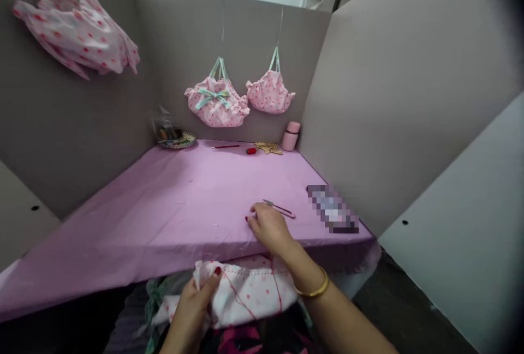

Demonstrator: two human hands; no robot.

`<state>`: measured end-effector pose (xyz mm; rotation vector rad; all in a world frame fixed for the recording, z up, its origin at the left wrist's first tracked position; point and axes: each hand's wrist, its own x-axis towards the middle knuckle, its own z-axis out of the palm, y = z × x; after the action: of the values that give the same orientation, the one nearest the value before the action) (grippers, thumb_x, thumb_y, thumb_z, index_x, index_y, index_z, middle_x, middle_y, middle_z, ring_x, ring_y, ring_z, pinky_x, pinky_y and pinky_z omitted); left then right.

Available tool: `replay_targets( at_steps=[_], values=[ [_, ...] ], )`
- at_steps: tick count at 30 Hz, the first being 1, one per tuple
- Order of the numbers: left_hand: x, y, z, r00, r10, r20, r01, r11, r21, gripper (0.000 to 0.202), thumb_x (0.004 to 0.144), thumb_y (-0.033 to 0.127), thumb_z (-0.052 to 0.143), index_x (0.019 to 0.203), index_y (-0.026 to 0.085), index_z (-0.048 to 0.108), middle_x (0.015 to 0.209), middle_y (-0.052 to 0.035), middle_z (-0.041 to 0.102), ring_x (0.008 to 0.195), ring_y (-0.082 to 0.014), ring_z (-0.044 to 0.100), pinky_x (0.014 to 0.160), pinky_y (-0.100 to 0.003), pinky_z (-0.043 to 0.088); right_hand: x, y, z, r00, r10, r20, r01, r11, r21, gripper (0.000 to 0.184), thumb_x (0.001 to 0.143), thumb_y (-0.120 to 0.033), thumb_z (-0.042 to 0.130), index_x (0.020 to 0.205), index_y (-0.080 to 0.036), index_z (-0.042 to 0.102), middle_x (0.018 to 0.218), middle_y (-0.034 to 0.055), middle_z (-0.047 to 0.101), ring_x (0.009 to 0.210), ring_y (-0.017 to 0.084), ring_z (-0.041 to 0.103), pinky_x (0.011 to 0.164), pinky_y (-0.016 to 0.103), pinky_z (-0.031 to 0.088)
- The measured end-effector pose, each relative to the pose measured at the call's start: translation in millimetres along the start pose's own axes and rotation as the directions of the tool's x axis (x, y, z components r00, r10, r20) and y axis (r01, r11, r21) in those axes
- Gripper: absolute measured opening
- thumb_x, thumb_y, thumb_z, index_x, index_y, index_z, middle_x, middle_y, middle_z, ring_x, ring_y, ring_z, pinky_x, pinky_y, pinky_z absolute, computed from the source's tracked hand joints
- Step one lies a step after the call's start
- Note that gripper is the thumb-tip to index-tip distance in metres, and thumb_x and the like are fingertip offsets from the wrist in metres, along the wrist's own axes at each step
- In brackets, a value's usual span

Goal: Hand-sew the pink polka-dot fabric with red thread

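Note:
White cloth with pink-red dots (254, 294) hangs over my lap at the table's front edge. My left hand (196, 302) grips its upper left edge, thumb on top. Small dashed stitches run along that edge, and loose red thread (279, 294) trails down the cloth. My right hand (268, 226) rests on the tabletop beyond the cloth, fingers bent, with a gap between thumb and forefinger. I see nothing held in it, though the undersides of the fingers are hidden. Pink-handled thread snips (284, 211) lie just behind its knuckles.
A pink cloth (164, 212) covers the table between grey partitions. A phone-like blurred object (331, 209) lies at right. Toward the back stand a pink flask (290, 136), a red spool (251, 151), a red pen-like stick (225, 147) and a tray (190, 141). Dotted bags (216, 114) hang above.

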<state>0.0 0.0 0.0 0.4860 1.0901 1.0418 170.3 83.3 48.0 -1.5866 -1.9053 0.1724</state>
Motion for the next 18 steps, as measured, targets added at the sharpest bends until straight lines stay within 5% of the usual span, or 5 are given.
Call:
replay_targets(
  at_steps=[5,9,12,16,18],
  values=[
    [-3,1,4.4,1.0,-0.005,0.0,0.005,1.0,0.025,0.02,0.06,0.022,0.068,0.075,0.016,0.055,0.062,-0.0037,0.067,0.069,-0.0232,0.063,0.057,-0.027,0.049,5,-2,15,0.996,0.09,0.013,-0.089,0.996,-0.009,0.009,0.069,-0.009,0.056,0.063,-0.015,0.054,0.073,0.0094,0.06,0.075,0.022,0.055,0.065,0.031,0.04],
    [1,-2,2.6,0.999,0.003,-0.041,-0.001,0.999,0.036,0.021,0.06,0.023,0.067,0.076,0.015,0.057,0.063,-0.0047,0.067,0.064,-0.0226,0.064,0.054,-0.027,0.05,2,0,12,0.994,0.102,-0.031,-0.096,0.983,0.156,0.009,0.075,-0.014,0.049,0.067,-0.016,0.049,0.072,0.0057,0.06,0.067,0.017,0.057,0.059,0.027,0.042],
    [1,-1,0.4,0.999,0.001,-0.04,0.001,0.999,0.05,0.023,0.059,0.025,0.069,0.076,0.015,0.057,0.062,-0.0037,0.066,0.059,-0.0203,0.062,0.055,-0.026,0.049,-13,2,-19,0.987,0.139,-0.079,-0.101,0.925,0.367,0.013,0.085,-0.022,0.031,0.081,-0.018,0.042,0.065,0.0008,0.058,0.045,0.011,0.051,0.043,0.021,0.04],
    [-6,1,2.2,0.995,0.068,0.076,-0.075,0.993,0.092,0.02,0.062,0.028,0.066,0.073,0.014,0.056,0.062,-0.0027,0.063,0.058,-0.0171,0.058,0.056,-0.024,0.046,-46,4,-88,0.968,0.193,-0.157,-0.057,0.787,0.614,0.01,0.084,-0.031,0.032,0.08,-0.023,0.036,0.054,-0.0047,0.042,0.036,0.009,0.037,0.033,0.018,0.03],
    [-8,0,4.6,0.987,0.112,0.119,-0.125,0.987,0.105,0.021,0.065,0.031,0.064,0.075,0.014,0.056,0.064,-0.0017,0.062,0.059,-0.0152,0.056,0.055,-0.022,0.044,-60,3,-111,0.942,0.277,-0.187,0.013,0.529,0.848,0.011,0.079,-0.029,0.049,0.076,-0.023,0.041,0.056,-0.0038,0.038,0.039,0.008,0.035,0.034,0.018,0.027]
  ],
)
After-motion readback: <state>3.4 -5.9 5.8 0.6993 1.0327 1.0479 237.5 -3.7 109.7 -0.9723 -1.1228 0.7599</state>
